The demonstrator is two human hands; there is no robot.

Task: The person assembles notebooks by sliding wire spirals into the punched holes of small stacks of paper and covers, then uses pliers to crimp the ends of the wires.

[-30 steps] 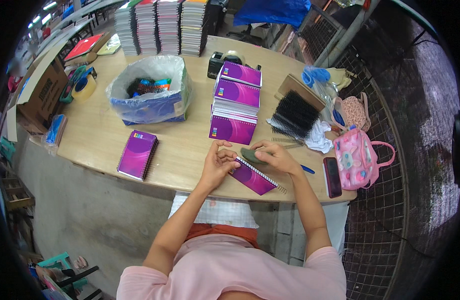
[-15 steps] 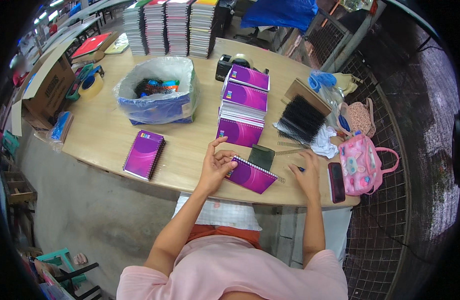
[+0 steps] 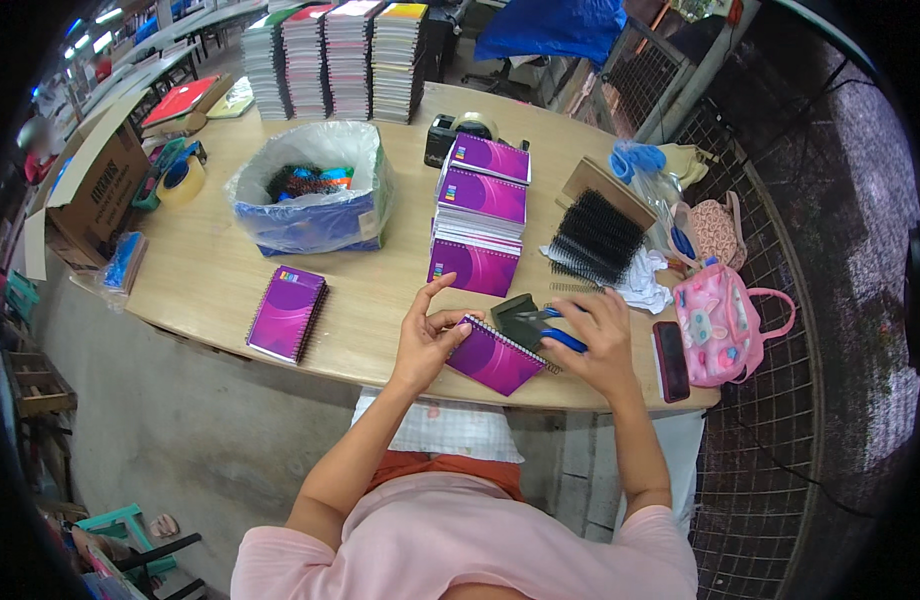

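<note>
My left hand [image 3: 423, 340] grips a small purple notebook [image 3: 497, 360] by its upper left corner, tilted above the table's near edge. A wire or plastic coil runs along the notebook's upper edge, and its end sticks out on the right. In my right hand [image 3: 602, 345] are blue-handled pliers [image 3: 563, 340], close to that coil end. A dark green block [image 3: 518, 315] sits just behind the notebook. Beyond it stand stacks of purple notebooks [image 3: 478, 218]. To the left lies another pile of purple notebooks [image 3: 286, 312].
Black coils [image 3: 598, 240] lie heaped on the right near white crumpled cloth [image 3: 648, 285]. A phone [image 3: 670, 360] and pink bag [image 3: 720, 325] are at the right edge. A plastic-lined box [image 3: 310, 220], tape dispenser [image 3: 460, 132], carton [image 3: 98, 190] and tall notebook stacks [image 3: 350, 65] stand farther off.
My right hand has come left and up to the notebook's coil end, with the pliers now plainly showing in it. The notebook has tilted slightly flatter in my left hand.
</note>
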